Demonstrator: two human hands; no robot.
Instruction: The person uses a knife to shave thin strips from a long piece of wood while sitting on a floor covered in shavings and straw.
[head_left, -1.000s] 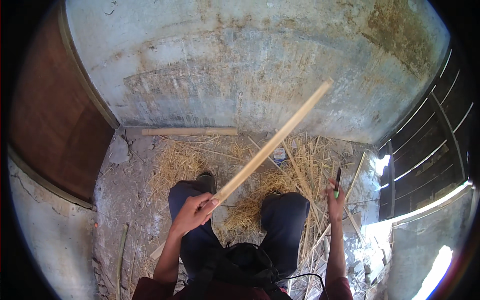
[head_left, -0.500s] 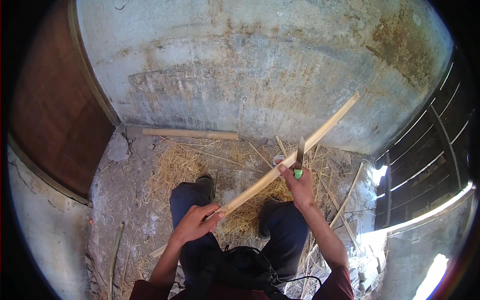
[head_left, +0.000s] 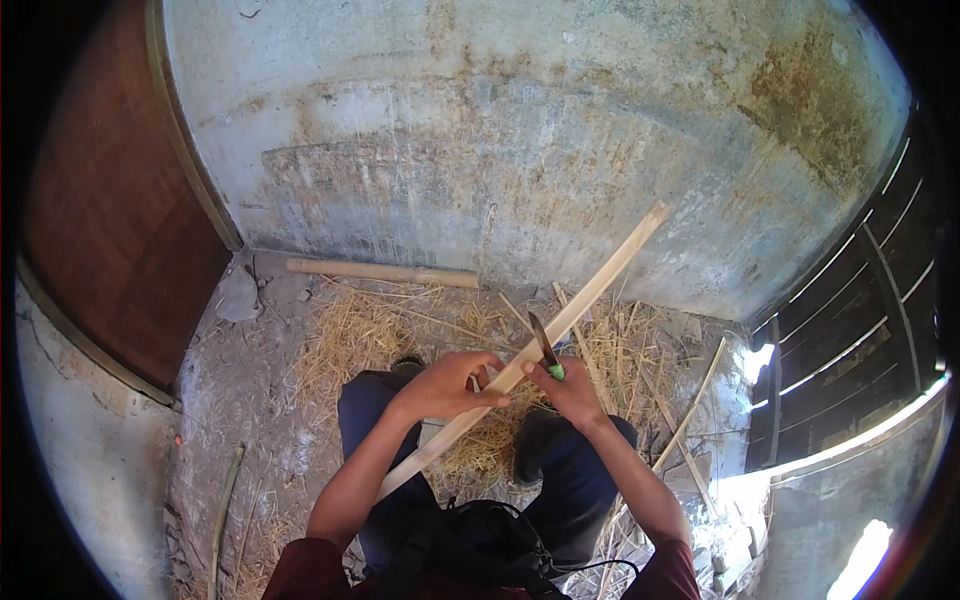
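Now left hand (head_left: 446, 387) farther up wooden strip (head_left: 600, 286), thumb and fingers gripping it; right hand (head_left: 574, 391) wrapped round knife (head_left: 543, 339).

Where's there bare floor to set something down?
Left: the dusty floor between the brown panel and the left straw pile, ahead of the thin stick; mostly bare, some litter. Crowded: the right, where loose strips and shavings overlap, and front centre, where the held strip and knife take up the space.
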